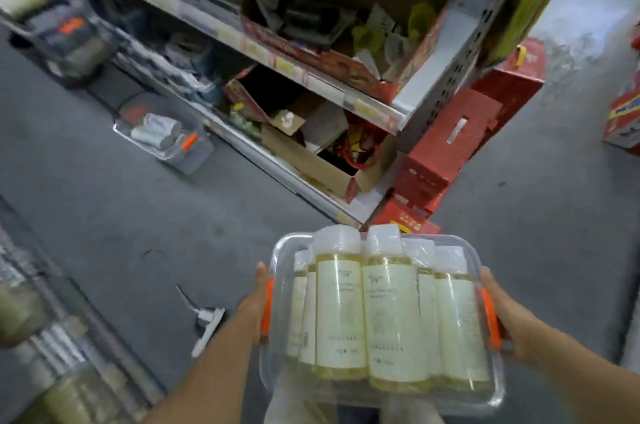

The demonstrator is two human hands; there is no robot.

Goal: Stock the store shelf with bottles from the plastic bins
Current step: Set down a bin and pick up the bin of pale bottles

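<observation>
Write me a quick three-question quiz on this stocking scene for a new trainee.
1. True or false: one hand alone carries the clear bin of bottles.
2. Where is the second bin? A) on the floor beside the shelf B) up on the shelf C) stacked on the carried bin
3. Fill in: the carried bin's end latches are ____ in colour.
Key: 1 false, the left hand and right hand each hold an end. 2 A. 3 orange.
</observation>
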